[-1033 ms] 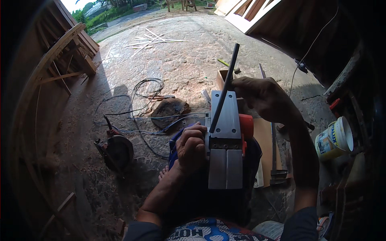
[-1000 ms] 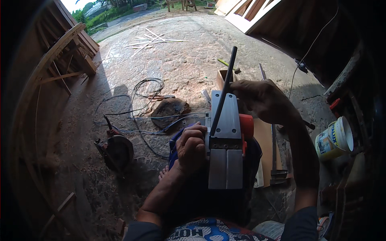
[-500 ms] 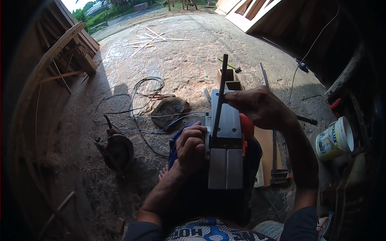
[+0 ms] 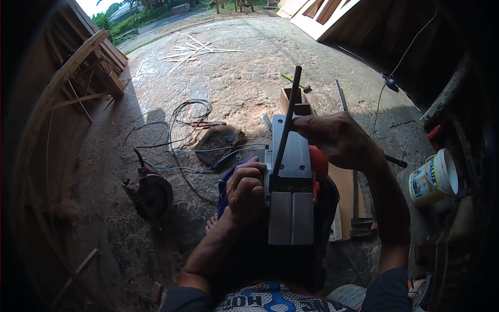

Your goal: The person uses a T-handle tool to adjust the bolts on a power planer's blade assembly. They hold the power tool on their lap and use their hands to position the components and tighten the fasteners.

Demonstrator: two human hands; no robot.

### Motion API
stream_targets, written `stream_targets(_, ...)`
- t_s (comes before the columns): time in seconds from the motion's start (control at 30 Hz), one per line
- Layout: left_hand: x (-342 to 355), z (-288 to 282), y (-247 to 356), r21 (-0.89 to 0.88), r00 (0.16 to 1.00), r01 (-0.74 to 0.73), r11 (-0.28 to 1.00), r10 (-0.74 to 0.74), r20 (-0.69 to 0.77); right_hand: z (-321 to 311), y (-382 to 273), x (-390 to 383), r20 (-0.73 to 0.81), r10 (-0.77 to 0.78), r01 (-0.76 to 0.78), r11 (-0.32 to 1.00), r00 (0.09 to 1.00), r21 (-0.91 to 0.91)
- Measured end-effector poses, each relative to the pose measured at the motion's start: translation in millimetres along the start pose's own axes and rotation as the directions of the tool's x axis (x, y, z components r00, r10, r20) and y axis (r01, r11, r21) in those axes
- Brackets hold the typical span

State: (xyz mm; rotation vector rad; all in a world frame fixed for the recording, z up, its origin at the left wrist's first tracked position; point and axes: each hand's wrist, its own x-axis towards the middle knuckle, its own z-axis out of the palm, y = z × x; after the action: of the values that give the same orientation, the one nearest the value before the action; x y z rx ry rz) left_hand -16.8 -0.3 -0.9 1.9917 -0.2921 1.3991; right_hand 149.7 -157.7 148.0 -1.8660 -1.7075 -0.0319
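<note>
An electric hand planer (image 4: 291, 197) lies upside down on my lap, its grey metal sole facing up and its red body showing at the right. My left hand (image 4: 245, 190) grips the planer's left side. My right hand (image 4: 338, 138) holds the far end of the sole and a thin dark flat metal bar (image 4: 287, 127) that rests along the sole and points away from me. A blue part of the planer shows under my left hand.
A circular saw (image 4: 150, 195) lies on the sawdust-covered ground at the left, with cables (image 4: 187, 130) looping to a flat stone (image 4: 218, 140). A small wooden box (image 4: 293, 101) lies ahead. A white bucket (image 4: 434, 179) stands at the right. Timber is stacked at the left.
My right hand has drawn closer along the sole, and the dark bar has slid nearer with it and stands more upright in view. The left hand has stayed put.
</note>
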Motion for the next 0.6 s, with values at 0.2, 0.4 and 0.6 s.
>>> stream_targets(0.2,6,0,-3,-0.042,0.999,-0.012,0.999,0.011,-0.036,6,18,-16,-0.326,0.412,-0.346,0.907,0.851,0.241)
stream_targets(0.4,17,4,-6,-0.097,0.984,0.169,0.981,-0.173,-0.035,50,96,-100,-0.586,0.677,-0.558,0.722,0.445,0.41)
stream_targets(0.6,34,4,-16,0.113,0.993,0.116,0.987,-0.116,-0.004,174,192,-243,-0.538,0.828,-0.886,0.361,0.159,0.293)
